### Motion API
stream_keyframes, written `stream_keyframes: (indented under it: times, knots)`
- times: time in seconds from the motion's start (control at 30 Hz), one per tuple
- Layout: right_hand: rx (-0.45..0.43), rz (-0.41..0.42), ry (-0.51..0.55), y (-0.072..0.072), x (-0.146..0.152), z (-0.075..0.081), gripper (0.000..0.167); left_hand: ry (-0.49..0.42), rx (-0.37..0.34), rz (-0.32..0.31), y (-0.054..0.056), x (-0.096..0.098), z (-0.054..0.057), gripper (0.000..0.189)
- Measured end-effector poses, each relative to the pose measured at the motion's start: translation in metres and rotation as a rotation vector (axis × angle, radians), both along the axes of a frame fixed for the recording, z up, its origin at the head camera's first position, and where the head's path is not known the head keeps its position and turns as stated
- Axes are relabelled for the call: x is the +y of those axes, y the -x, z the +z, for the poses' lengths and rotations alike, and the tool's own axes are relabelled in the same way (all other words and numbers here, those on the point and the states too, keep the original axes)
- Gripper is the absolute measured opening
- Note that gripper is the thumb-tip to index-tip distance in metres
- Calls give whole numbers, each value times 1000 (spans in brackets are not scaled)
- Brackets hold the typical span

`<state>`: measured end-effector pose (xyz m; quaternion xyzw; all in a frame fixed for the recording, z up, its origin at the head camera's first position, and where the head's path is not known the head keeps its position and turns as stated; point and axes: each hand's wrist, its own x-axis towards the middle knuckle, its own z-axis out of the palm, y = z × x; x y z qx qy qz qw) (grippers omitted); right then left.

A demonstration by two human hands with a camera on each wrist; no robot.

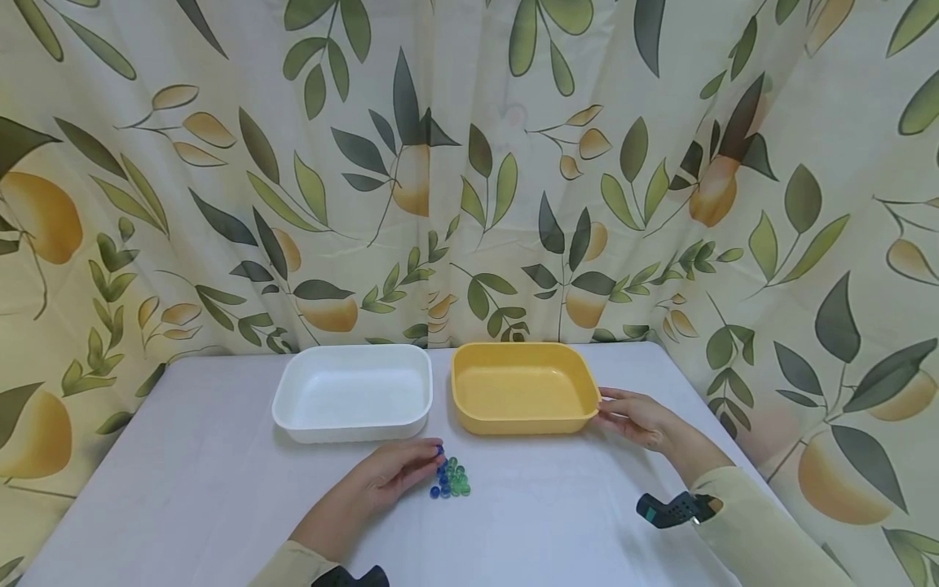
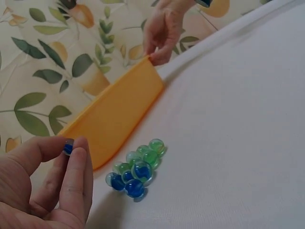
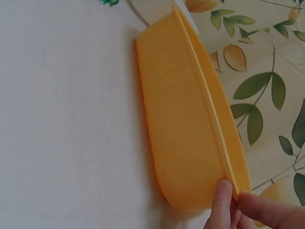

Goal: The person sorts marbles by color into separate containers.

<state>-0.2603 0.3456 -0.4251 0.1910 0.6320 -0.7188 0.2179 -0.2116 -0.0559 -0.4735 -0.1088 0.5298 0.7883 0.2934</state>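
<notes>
Blue marble (image 2: 68,148) is pinched by the left hand (image 1: 396,473), lower center of the head view; at right, the right hand (image 1: 641,419) pinches a yellow tray (image 1: 524,425).

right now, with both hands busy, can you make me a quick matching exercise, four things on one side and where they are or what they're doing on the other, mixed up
Things:
1. left hand
2. white tray
3. green marbles
4. right hand

Places and states:
A. left of the yellow tray in the head view
B. holding the yellow tray by its rim
C. clustered on the table
D. pinching a blue marble

Pairs: 1-D, 2-A, 3-C, 4-B
</notes>
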Motion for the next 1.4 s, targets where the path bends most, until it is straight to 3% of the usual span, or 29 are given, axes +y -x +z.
stream_keyframes:
  times: [0.33, 0.53, 0.97, 1.4]
  knots:
    - [3, 8, 4, 0, 0, 0, 71, 25, 71, -63, 5, 11, 9, 47]
    - [0, 1, 4, 0, 0, 0, 72, 127, 102, -91, 12, 19, 21, 44]
    - [-1, 5, -12, 2, 0, -1, 71, 201, 168, -23, 31, 36, 51, 39]
    - [-6, 6, 0, 2, 1, -1, 72, 246, 140, 37, 54, 54, 55, 31]
